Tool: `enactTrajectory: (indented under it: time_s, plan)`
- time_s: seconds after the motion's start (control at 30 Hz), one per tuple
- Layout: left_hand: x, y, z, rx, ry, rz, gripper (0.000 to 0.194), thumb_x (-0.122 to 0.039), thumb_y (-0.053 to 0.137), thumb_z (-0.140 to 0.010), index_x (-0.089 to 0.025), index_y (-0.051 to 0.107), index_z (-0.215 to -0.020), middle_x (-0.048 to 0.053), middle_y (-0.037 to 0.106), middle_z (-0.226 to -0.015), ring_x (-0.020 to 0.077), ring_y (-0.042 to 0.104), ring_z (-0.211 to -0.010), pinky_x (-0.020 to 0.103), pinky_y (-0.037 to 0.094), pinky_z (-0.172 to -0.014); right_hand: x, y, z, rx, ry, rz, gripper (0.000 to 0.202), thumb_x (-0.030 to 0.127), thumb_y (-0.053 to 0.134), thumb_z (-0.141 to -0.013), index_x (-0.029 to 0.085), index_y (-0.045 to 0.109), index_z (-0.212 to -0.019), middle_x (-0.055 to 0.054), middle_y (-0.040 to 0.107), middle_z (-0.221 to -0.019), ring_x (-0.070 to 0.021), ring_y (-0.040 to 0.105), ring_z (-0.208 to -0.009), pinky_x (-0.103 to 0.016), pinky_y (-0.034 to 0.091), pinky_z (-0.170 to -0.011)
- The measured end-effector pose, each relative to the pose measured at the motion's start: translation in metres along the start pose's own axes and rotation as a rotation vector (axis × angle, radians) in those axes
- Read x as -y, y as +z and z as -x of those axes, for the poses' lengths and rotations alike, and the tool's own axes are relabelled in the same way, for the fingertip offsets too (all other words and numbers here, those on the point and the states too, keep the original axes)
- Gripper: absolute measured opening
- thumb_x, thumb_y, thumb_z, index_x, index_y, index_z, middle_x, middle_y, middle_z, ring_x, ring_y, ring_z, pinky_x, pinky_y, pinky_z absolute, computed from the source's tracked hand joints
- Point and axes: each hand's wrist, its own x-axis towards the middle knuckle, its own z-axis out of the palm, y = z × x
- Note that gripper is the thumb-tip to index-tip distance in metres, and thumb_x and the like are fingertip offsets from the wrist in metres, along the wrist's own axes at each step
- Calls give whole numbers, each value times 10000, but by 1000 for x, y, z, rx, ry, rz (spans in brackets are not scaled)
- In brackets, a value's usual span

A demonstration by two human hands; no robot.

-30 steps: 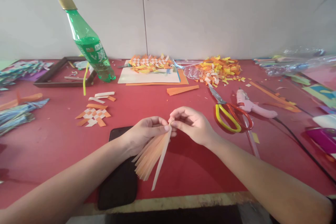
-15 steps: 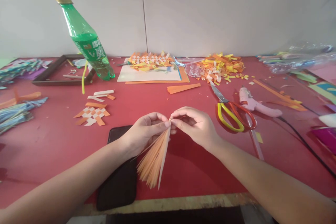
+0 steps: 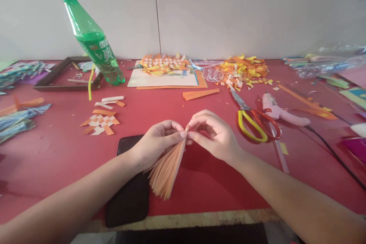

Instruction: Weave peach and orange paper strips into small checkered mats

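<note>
the red table [image 3: 63, 152] spreads beneath the scissors [image 3: 243, 106]. the green bottle [image 3: 95, 42] stands far left of the scissors and beyond them. left of the scissors are the right hand [image 3: 215, 137], then the left hand [image 3: 157, 141], and farther left the phone [image 3: 128, 198], at the table's near edge. the pale orange paper tassel [image 3: 168, 171] hangs left of the scissors, its top pinched between closed left thumb and fingers; right thumb and forefinger, nearly meeting, hold its tip.
</note>
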Motion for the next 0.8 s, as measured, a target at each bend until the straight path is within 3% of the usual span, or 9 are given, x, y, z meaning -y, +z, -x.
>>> enactTrajectory:
  time_s: [0.4,0.8]
  plan:
    - [2,0,2,13,11,-10,224,-228,827,-783,-143,623,-823,29,750,-801,160,746,-792,252,543,-783,2,-4,-4,9,64,-52,108,251,701,-884,207,630,-814,-14,591,-848,-132,613,-755,-275,547,-680]
    - [1,1,0,44,5,0,276,-242,867,-736,-129,625,-805,36,760,-768,137,740,-750,206,538,-704,0,-4,-5,51,82,-78,79,237,709,-879,208,645,-843,-18,601,-855,-133,625,-767,-266,544,-651]
